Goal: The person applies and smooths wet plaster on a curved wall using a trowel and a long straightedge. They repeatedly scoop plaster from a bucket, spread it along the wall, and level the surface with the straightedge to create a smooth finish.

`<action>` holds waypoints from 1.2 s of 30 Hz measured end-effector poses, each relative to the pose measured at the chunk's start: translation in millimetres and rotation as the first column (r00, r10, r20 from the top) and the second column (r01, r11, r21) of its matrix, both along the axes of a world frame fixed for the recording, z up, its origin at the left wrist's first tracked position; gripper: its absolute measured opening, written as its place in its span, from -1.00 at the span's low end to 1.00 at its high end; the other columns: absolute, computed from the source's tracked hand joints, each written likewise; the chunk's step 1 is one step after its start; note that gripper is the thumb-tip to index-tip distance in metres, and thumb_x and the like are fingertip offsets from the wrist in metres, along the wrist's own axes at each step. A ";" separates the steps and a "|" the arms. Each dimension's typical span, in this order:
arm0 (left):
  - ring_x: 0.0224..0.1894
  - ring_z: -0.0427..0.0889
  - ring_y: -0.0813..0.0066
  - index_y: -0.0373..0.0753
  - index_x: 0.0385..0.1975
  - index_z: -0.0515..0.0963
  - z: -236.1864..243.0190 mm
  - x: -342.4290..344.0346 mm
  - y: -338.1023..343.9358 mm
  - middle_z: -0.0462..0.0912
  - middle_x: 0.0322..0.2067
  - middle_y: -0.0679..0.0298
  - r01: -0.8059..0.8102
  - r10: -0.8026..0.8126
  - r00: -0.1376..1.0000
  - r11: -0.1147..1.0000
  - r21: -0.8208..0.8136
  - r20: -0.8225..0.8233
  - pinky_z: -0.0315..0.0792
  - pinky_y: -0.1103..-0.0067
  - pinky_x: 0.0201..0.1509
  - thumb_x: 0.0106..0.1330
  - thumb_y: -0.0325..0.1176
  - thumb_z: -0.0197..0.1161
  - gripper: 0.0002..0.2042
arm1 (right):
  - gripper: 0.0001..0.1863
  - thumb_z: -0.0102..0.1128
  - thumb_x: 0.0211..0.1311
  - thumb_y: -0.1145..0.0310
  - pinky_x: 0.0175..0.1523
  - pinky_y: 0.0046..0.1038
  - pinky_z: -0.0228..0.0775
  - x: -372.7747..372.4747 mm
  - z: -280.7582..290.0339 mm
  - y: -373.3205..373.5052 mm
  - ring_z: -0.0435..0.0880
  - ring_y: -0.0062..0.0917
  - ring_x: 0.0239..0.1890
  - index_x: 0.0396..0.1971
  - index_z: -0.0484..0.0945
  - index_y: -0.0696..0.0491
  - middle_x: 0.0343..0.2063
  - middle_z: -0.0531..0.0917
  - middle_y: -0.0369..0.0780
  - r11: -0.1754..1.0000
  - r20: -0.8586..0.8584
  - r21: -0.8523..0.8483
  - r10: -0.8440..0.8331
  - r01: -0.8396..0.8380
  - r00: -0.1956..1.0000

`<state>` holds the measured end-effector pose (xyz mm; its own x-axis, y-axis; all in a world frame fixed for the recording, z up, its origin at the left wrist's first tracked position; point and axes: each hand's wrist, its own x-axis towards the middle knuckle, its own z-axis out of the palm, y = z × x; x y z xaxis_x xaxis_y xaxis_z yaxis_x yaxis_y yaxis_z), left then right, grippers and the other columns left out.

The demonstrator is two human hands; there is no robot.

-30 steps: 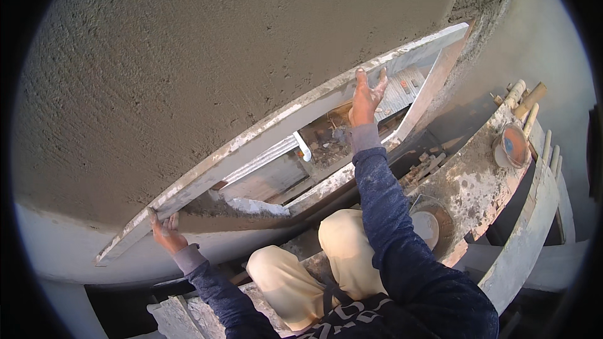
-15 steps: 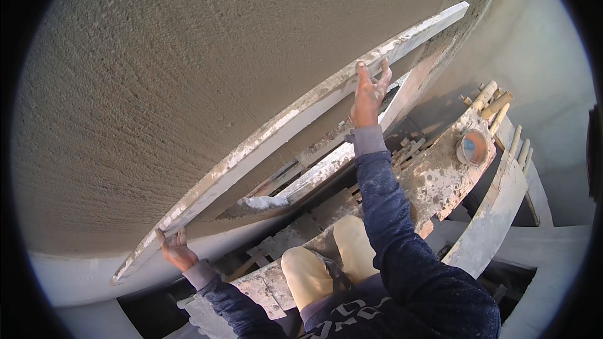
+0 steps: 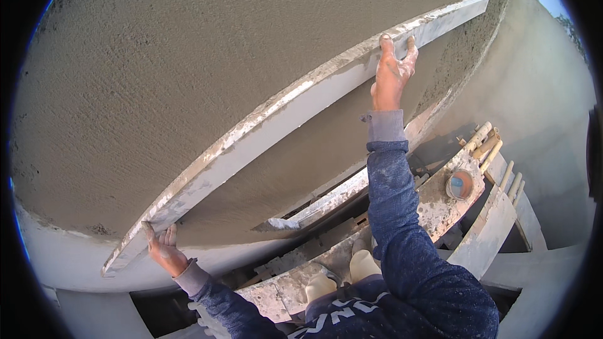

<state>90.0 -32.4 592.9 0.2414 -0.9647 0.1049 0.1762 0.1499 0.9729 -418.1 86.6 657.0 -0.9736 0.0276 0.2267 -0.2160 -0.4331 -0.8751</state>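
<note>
A long plasterer's straightedge [image 3: 282, 119], pale and smeared with mortar, lies slantwise across the wet grey-brown plaster wall [image 3: 157, 75]. Wide-angle bending makes it look curved. My left hand [image 3: 166, 250] grips it close to its lower left end, thumb over the upper edge. Farther up on the right, my right hand [image 3: 392, 75] grips it the same way, arm stretched out. Fingers of both hands are partly hidden by the bar. Below it, the plaster shows smoother than the rough, streaked surface above.
Under the bar is a recessed opening with a whitish ledge [image 3: 339, 202]. Mortar-stained scaffold planks [image 3: 433, 213] run below, with a small bucket [image 3: 460, 184] and bamboo poles [image 3: 483, 141] at the right. A smooth grey wall [image 3: 540, 100] meets the plastered one there.
Both hands have moved the straightedge up the wall, away from the opening, leaving a wider band of plaster beneath it. The view has shifted, showing sky at upper right.
</note>
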 end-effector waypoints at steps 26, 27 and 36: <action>0.15 0.30 -0.42 -0.49 0.32 -0.21 309.0 41.9 37.1 -0.06 0.19 -0.50 0.193 -0.047 0.967 0.776 -0.600 0.250 0.39 0.12 0.24 0.45 -0.38 -0.18 -0.44 | -0.17 0.24 0.05 0.46 0.24 -0.13 0.26 7.6 252.1 48.3 0.28 -0.10 0.17 0.31 -0.01 0.13 0.19 0.12 0.07 0.898 -0.324 -0.259 0.267 -0.356 0.908; 0.12 0.33 -0.42 -0.53 0.31 -0.21 285.5 34.0 41.9 -0.06 0.19 -0.52 0.155 -0.072 0.984 0.802 -0.577 0.164 0.44 0.13 0.19 0.43 -0.34 -0.11 -0.39 | -0.16 0.24 0.05 0.47 0.23 -0.13 0.27 10.8 240.4 60.3 0.29 -0.11 0.16 0.31 -0.01 0.13 0.18 0.13 0.05 0.901 -0.314 -0.255 0.266 -0.351 0.912; 0.31 -0.05 -0.45 -0.28 0.34 0.01 65.2 61.0 27.2 -0.42 0.33 -0.30 0.084 -0.094 0.921 0.996 -0.043 -0.379 0.44 0.00 0.11 0.31 -0.07 0.13 -0.29 | 0.00 0.27 0.00 0.35 0.23 -0.01 0.13 49.9 1.9 83.0 0.26 -0.16 0.12 0.37 -0.21 -0.20 0.24 0.13 -0.05 0.931 0.166 -0.230 0.323 -0.282 0.932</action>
